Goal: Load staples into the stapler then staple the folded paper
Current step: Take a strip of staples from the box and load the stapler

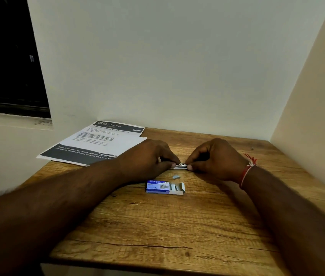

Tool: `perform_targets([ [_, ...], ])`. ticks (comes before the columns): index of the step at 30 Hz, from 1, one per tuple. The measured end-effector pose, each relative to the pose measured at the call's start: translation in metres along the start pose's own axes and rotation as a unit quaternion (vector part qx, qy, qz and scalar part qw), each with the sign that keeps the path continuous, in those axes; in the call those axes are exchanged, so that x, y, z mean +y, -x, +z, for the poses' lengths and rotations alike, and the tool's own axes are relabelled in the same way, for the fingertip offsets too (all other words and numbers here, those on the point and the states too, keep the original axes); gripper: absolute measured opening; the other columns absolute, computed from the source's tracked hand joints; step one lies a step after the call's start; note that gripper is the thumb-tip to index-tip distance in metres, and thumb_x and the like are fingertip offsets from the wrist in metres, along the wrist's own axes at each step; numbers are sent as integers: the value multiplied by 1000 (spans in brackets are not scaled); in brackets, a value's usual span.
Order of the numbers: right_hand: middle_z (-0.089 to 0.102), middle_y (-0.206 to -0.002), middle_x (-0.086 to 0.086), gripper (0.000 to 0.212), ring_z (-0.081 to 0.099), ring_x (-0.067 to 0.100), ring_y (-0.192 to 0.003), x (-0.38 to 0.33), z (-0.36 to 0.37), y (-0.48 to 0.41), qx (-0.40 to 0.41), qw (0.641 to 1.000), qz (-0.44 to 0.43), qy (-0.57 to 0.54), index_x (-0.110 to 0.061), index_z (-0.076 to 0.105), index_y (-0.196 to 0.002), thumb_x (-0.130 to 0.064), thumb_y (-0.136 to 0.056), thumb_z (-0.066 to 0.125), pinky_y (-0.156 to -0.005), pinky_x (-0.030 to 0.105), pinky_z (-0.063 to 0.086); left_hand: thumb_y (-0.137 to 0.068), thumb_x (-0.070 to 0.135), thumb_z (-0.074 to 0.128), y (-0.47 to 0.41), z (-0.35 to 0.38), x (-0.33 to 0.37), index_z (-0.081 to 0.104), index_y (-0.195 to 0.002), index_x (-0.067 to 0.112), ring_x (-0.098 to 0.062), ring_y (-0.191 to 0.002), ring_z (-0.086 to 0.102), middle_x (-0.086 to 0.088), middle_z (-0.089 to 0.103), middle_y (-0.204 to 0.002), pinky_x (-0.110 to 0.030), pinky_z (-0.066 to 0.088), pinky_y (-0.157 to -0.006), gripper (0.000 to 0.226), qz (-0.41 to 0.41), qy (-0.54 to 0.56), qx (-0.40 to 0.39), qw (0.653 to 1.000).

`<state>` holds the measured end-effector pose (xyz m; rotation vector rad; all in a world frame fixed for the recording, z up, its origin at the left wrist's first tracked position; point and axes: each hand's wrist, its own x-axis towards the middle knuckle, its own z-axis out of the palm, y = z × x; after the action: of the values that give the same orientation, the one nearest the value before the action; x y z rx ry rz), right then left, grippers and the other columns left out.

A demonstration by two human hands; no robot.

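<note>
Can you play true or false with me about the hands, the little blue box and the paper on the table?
1. The left hand and right hand both pinch the stapler. True.
2. The blue staple box is closed. False: its right end is open, with staples showing.
3. A small loose strip of staples lies on the table between the box and the hands. True.
4. The paper lies under the stapler. False: it lies at the table's far left corner, away from the stapler.
</note>
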<state>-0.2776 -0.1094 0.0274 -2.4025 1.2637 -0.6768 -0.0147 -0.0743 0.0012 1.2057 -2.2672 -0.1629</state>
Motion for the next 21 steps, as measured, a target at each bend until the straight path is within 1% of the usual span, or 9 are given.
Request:
perform_targets([
  [2, 84, -88, -14, 14, 77, -2, -84, 1, 0, 0, 8, 1000, -3, 5, -30, 89, -92, -25, -82, 96, -79, 21, 62, -102, 37, 83, 4, -1, -1, 82, -134, 37, 4, -95, 71, 16, 81, -110, -12, 52, -77, 31, -23, 20, 13, 999],
  [4, 84, -89, -12, 23, 78, -3, -85, 1, 1, 0, 11, 1000, 4, -5, -29, 86, -99, -22, -81, 97, -83, 21, 63, -97, 34, 89, 8, -5, -4, 79, -136, 36, 8, -91, 70, 17, 82, -106, -8, 52, -75, 40, -50, 49, 19, 997],
  [6, 86, -90, -11, 32, 79, -4, -86, 0, 2, 0, 0, 1000, 10, -25, -26, 82, -108, -18, -82, 97, -88, 21, 61, -92, 33, 94, 11, -11, -8, 82, -132, 36, 8, -93, 72, 17, 82, -105, -10, 55, -77, 41, -67, 54, 14, 996],
  [8, 86, -91, -12, 39, 80, -5, -88, -2, 3, 1, -7, 1000, 9, -27, -25, 79, -117, -17, -83, 96, -92, 20, 59, -89, 35, 96, 13, -17, -11, 85, -126, 37, 7, -96, 74, 19, 83, -103, -18, 60, -83, 39, -85, 52, 2, 995],
  [11, 86, -94, -12, 46, 79, -3, -88, -5, 3, 2, 4, 1000, -1, -6, -29, 77, -124, -20, -83, 96, -89, 20, 60, -89, 33, 97, 13, -20, -11, 86, -121, 37, 5, -94, 75, 20, 84, -101, -19, 60, -83, 35, -102, 60, -6, 993],
  [13, 83, -98, -15, 45, 76, 1, -86, -8, 2, 4, 24, 999, -23, 8, -35, 79, -122, -25, -82, 97, -77, 17, 58, -89, 31, 96, 13, -20, -10, 85, -123, 37, 4, -93, 75, 20, 84, -101, -17, 59, -82, 36, -103, 60, -5, 993],
  [15, 81, -101, -19, 34, 73, 4, -85, -12, 1, 5, 22, 998, -57, 2, -39, 84, -113, -28, -83, 96, -69, 14, 53, -89, 30, 96, 14, -20, -9, 83, -127, 36, 5, -93, 75, 20, 84, -102, -17, 59, -83, 40, -105, 64, -3, 992],
  [18, 81, -99, -18, 23, 71, 7, -87, -19, 4, 7, -42, 994, -101, 5, -39, 87, -109, -28, -89, 91, -71, 14, 51, -88, 35, 97, 14, -22, -7, 81, -131, 38, 6, -97, 74, 23, 82, -106, -22, 62, -87, 45, -103, 61, 6, 993],
  [21, 81, -104, -18, 22, 71, 1, -97, -22, 9, 8, -83, 991, -106, 29, -38, 87, -113, -28, -93, 87, -79, 12, 49, -88, 46, 95, 16, -36, 0, 82, -124, 42, 7, -101, 72, 26, 79, -108, -28, 63, -87, 39, -76, 38, 1, 996],
])
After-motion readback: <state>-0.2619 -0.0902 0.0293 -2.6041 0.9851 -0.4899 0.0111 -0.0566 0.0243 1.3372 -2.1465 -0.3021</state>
